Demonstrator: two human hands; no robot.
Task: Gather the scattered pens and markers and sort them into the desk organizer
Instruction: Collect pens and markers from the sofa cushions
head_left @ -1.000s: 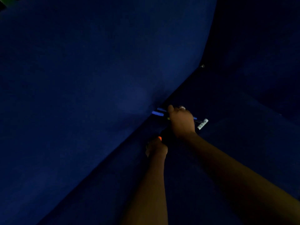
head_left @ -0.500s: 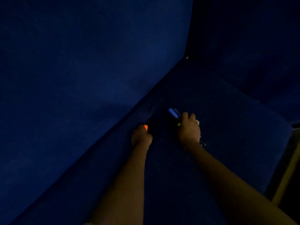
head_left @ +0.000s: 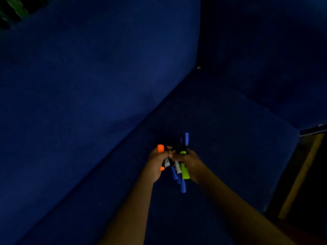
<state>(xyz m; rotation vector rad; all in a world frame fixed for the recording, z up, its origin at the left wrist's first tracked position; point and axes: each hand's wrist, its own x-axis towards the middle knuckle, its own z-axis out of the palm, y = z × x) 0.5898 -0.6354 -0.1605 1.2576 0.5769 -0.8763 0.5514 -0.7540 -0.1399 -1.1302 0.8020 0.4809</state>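
The orange highlighter [head_left: 160, 148] sits in my left hand [head_left: 155, 165], closed round it; my right hand [head_left: 190, 165] clamps the green highlighter [head_left: 184, 171] and blue pens [head_left: 183, 186]. The loose bundle could slip onto the blue sofa [head_left: 88, 85] below; no organizer in sight

1. Sofa upholstery [head_left: 88, 85]: deep blue, plain, unpatterned.
2. Orange-capped marker [head_left: 160, 148]: bright orange cap, dark barrel, orange tail end.
3. Highlighter [head_left: 185, 172]: lime green.
4. Blue pens [head_left: 183, 187]: mid blue.
5. White-barrelled marker [head_left: 177, 167]: white, markings illegible.
6. Strip at right edge [head_left: 300, 175]: dull yellow.
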